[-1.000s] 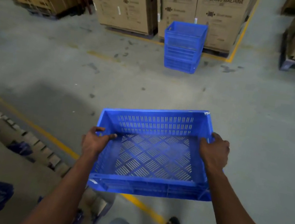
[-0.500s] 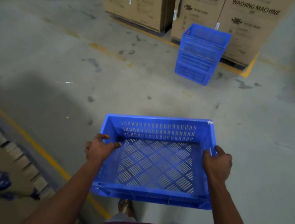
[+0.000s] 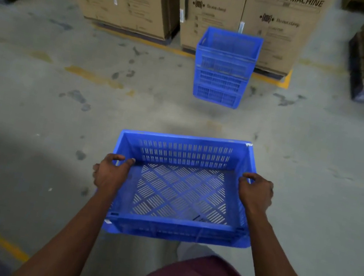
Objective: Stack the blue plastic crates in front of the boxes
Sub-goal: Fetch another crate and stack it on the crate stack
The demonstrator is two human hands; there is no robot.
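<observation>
You carry one blue crate (image 3: 181, 186) off the floor, well short of the stack (image 3: 223, 69). Your left hand (image 3: 110, 172) is clamped over its left rim, thumb inside; your right hand (image 3: 256, 192) is wrapped round the right rim the same way. The crate is empty, its slotted bottom bare. The stack, three crates high, stands on the floor (image 3: 35, 113) straight ahead, close against the boxes (image 3: 244, 16) marked WASHING MACHINE. A yellow line (image 3: 284, 81) runs just behind the stack.
</observation>
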